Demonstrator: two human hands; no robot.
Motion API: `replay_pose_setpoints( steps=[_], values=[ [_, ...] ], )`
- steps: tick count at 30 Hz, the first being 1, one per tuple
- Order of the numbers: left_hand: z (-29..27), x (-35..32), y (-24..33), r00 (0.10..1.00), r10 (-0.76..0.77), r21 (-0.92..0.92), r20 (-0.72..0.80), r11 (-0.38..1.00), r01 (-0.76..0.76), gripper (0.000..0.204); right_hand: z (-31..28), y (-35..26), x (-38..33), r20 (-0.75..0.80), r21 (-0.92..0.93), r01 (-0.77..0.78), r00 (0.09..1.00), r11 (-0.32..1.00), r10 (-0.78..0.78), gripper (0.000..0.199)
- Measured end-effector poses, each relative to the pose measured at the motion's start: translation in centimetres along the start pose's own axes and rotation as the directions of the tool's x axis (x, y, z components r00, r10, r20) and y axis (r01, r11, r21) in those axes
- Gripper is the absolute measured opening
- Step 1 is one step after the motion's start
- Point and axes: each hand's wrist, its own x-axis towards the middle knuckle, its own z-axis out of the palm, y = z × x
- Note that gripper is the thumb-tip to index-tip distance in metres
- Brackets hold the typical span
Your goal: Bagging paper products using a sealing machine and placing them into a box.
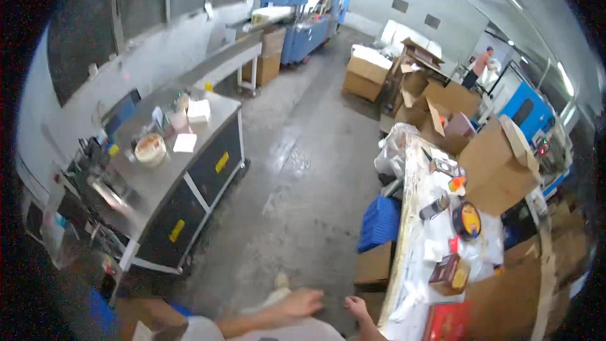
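My left hand (pixel 304 303) is in front of my body at the lower middle, its forearm slanting in from the lower left. Motion smears its fingers, and I see nothing held. A short way to the right, my right hand (pixel 356 306) is curled closed, with nothing showing in it. Both hands are over the floor, apart from each other. The right one is nearest to the white-covered table (pixel 404 278), beside a cardboard box (pixel 374 264) under a stack of blue plastic crates (pixel 379 224). A shoe (pixel 281 280) shows just beyond my left hand.
A metal-topped workbench (pixel 224 113) with a round tub (pixel 150 149) lines the left side. The right table carries a black oval tin (pixel 467 221), a grey can (pixel 434 207) and a red box (pixel 445 322). Cardboard boxes (pixel 366 72), a blue machine (pixel 306 38) and a person (pixel 483 66) are farther back.
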Motion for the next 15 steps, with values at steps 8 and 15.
replay_pose_setpoints(
  steps=[8, 15],
  values=[
    [-26.2, 22.8, 1.9, 0.962, 0.013, 0.002, -0.274, 1.0, -0.013, 0.029, -3.3, -10.3, 17.5, 0.002, 0.017, -0.242, 0.97, 0.97, 0.242, 0.027],
    [-41.4, 41.3, -5.5, 0.937, -0.053, 0.076, -0.345, 0.994, 0.084, 0.031, -6.4, -14.4, 43.8, 0.032, -0.153, -0.271, 0.96, 0.95, 0.279, 0.027]
  ],
)
